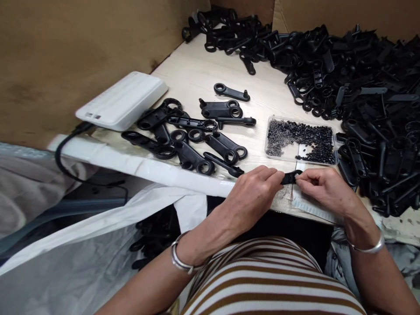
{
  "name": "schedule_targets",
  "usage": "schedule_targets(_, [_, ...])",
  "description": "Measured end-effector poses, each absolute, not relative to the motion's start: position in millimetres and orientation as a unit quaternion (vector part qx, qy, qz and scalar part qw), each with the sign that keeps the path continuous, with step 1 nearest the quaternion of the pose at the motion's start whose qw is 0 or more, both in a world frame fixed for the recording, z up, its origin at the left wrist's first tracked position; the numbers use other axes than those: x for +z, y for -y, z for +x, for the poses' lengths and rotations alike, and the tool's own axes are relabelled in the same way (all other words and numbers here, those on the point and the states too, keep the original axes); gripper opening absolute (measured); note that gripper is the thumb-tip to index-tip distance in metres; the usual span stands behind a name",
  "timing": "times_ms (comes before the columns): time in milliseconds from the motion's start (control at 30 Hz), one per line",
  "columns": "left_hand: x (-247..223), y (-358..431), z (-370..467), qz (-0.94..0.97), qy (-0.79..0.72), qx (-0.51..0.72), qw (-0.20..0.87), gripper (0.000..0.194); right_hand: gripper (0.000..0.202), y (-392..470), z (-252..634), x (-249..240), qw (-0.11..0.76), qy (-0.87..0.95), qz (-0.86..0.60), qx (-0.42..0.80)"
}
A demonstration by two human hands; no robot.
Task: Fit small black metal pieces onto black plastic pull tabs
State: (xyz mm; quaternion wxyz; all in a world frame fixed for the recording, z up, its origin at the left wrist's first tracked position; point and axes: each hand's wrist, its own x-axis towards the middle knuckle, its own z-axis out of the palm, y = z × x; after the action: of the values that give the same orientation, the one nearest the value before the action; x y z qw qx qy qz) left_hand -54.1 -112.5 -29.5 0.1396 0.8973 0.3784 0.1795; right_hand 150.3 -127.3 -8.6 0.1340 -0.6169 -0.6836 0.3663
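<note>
Between my two hands, near the table's front edge, is a black plastic arm (289, 177) with a ring-shaped end. My left hand (257, 189) is closed around its left part and covers most of it. At the ring end, the thumb and fingertips of my right hand (320, 184) are pinched together; whether a tiny part sits between them I cannot see. Just beyond stands a clear plastic box (268, 151) holding small black pieces (316, 135) on one side and tiny metallic pieces (278, 131) on the other.
Several similar black arms (193, 155) lie loosely to the left. A large heap of black plastic parts (370, 87) covers the back and right. A white device (123, 100) with a black cable (57, 155) sits at the left edge. Cardboard walls (82, 43) enclose the table. White plastic sheeting (82, 253) hangs in front.
</note>
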Motion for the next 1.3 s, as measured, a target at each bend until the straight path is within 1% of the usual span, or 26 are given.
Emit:
schedule_targets(200, [-32, 111, -55, 0.895, -0.376, 0.188, 0.149, 0.003, 0.026, 120, 155, -3, 0.107, 0.696, -0.591, 0.394])
schedule_targets(667, [-31, 110, -56, 0.888, -0.372, 0.200, 0.180, 0.004, 0.028, 117, 154, 6, 0.069, 0.722, -0.583, 0.367])
schedule_targets(800, [-32, 109, -56, 0.889, -0.366, 0.208, 0.181, 0.003, 0.028, 121, 158, 5, 0.079, 0.725, -0.577, 0.367])
schedule_targets(900, [-31, 109, -56, 0.890, -0.364, 0.207, 0.179, 0.003, 0.029, 128, 167, 2, 0.112, 0.718, -0.585, 0.360])
schedule_targets(1000, [-30, 109, -56, 0.891, -0.367, 0.201, 0.177, 0.004, 0.029, 137, 177, 1, 0.148, 0.704, -0.614, 0.324])
schedule_targets(1167, [-29, 108, -58, 0.894, -0.355, 0.170, 0.214, 0.008, 0.026, 138, 183, 6, 0.164, 0.707, -0.639, 0.256])
schedule_targets(1233, [-27, 107, -59, 0.901, -0.334, 0.157, 0.228, 0.009, 0.024, 131, 180, 9, 0.165, 0.714, -0.648, 0.209])
schedule_targets(1300, [-22, 105, -60, 0.909, -0.311, 0.145, 0.235, 0.008, 0.022, 121, 174, 13, 0.143, 0.724, -0.656, 0.159])
